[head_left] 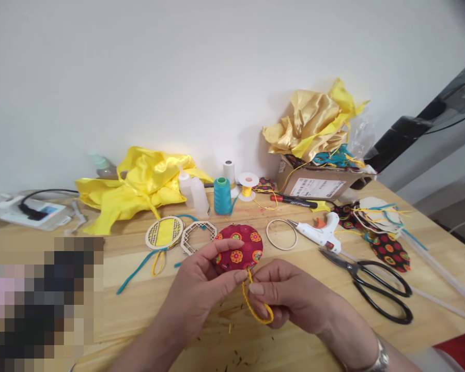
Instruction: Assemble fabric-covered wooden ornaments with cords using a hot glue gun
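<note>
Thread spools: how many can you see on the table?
3, all beyond the red disc: the teal spool, the white spool just behind it, and the yellow spool to their right. More may be hidden in the box.

wall (170,77): plain, pale grey-white. wooden table (126,307): light-toned, grain visible, set along the wall. lighting: diffuse, with soft shadows low on the wall. area beyond the table's right edge: dimmer, details indistinct.
</note>
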Tool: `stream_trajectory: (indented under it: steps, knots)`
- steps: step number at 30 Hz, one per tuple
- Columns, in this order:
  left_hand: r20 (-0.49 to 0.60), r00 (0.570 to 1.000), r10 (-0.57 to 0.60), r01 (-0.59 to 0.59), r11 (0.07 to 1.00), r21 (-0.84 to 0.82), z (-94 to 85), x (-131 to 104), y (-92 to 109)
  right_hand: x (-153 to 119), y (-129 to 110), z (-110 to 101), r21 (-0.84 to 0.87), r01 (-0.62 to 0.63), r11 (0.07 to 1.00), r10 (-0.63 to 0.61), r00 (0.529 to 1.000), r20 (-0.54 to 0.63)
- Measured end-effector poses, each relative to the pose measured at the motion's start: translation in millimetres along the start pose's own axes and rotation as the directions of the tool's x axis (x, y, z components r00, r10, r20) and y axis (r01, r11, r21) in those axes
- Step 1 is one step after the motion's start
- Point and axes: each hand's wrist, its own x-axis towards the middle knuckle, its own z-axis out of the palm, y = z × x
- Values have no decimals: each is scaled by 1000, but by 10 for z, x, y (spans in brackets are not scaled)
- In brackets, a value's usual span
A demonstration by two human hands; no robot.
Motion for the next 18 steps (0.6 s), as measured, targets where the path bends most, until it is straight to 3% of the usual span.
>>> stream_trajectory:
  steps: [9,18]
  knots:
    - [12,1000,-2,2,999,-43,-8,-4,4,-3,-23,-5,-56,16,998,-14,999,39]
    - [-7,1000,-2,2,1000,-20,-18,4,-12,23,-41,22,-82,7,997,-8,1000,-8]
